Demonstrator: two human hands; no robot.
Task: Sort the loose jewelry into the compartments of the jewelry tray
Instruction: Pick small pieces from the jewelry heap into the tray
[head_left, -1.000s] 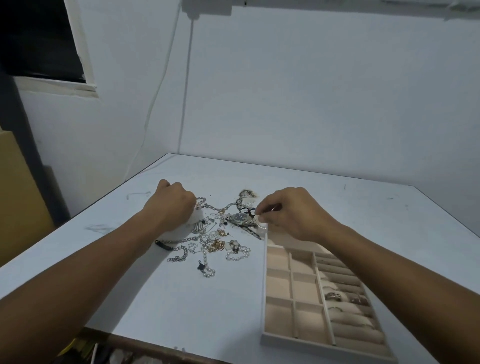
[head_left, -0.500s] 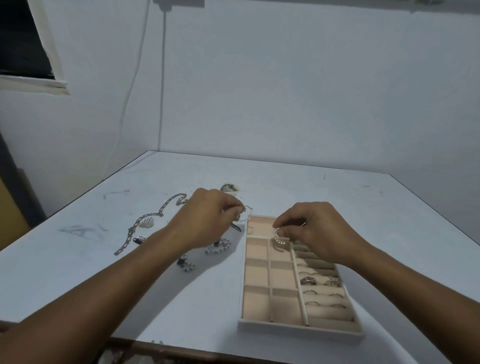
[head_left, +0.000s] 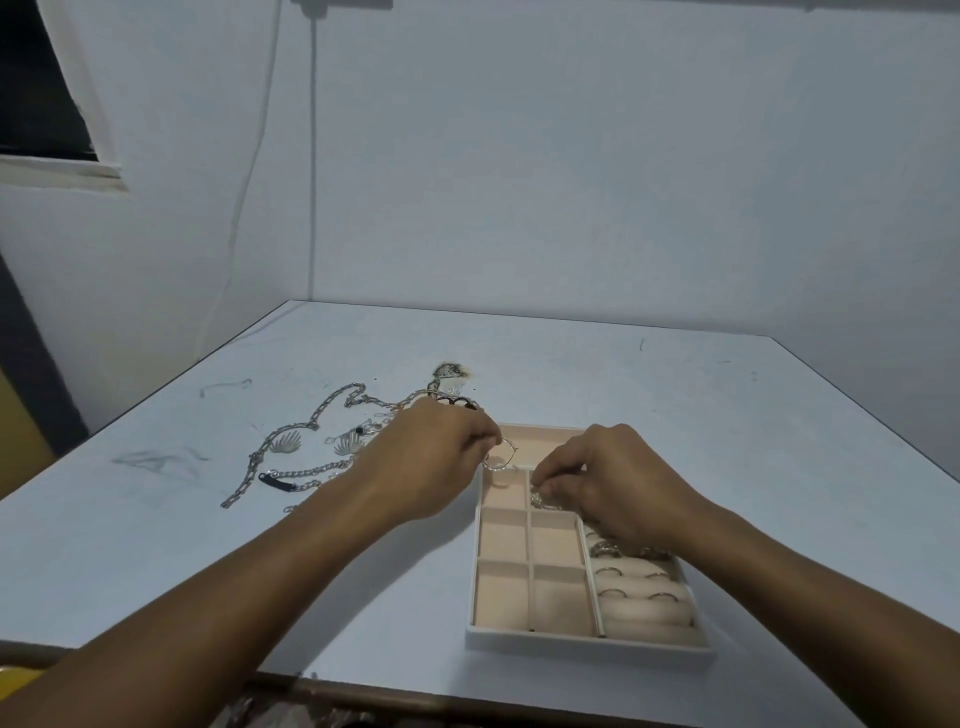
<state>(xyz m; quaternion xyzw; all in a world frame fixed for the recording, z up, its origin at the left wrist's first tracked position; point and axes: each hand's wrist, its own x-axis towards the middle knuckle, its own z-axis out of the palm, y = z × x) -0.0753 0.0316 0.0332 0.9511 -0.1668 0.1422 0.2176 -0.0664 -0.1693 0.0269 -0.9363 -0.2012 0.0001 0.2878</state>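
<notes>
A beige jewelry tray (head_left: 587, 643) lies on the white table at front right, with square compartments on its left and ring rolls holding several rings (head_left: 636, 582) on its right. My left hand (head_left: 436, 457) pinches a thin silver chain (head_left: 500, 462) above the tray's far-left compartments. My right hand (head_left: 608, 483) pinches the other end, a small beaded silver piece (head_left: 540, 500), low over a square compartment in the second column. Loose jewelry (head_left: 311, 452) lies left of the tray: a chunky silver chain, shell-shaped pieces, a black-barred bracelet.
The white table (head_left: 156, 561) ends at a dark front edge. A dark ornate piece (head_left: 451, 373) sits behind the jewelry pile. White walls close the back, with a cable hanging down and a dark window at upper left.
Both hands have moved from the jewelry pile to the tray, carrying the thin silver chain. My right hand has lowered its end towards a compartment. The camera view has shifted right.
</notes>
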